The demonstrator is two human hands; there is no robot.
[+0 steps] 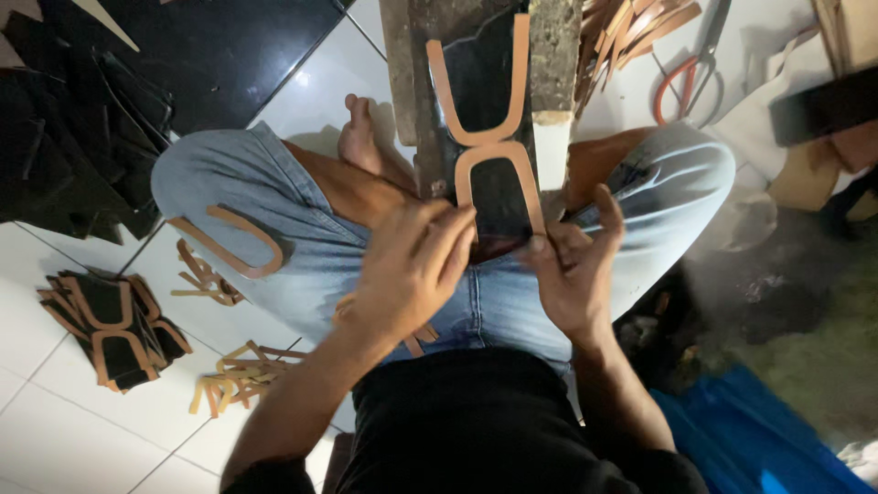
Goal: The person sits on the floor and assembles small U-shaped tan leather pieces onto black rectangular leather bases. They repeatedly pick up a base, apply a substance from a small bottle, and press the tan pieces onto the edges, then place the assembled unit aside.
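Both hands (pixel 494 261) press, seemingly, tan strip (pixel 498 178).

Head camera — looking steeply down, close.

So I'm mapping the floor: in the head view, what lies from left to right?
Stack of trimmed black pieces → loose tan U strip → left hand → right hand → scissors.
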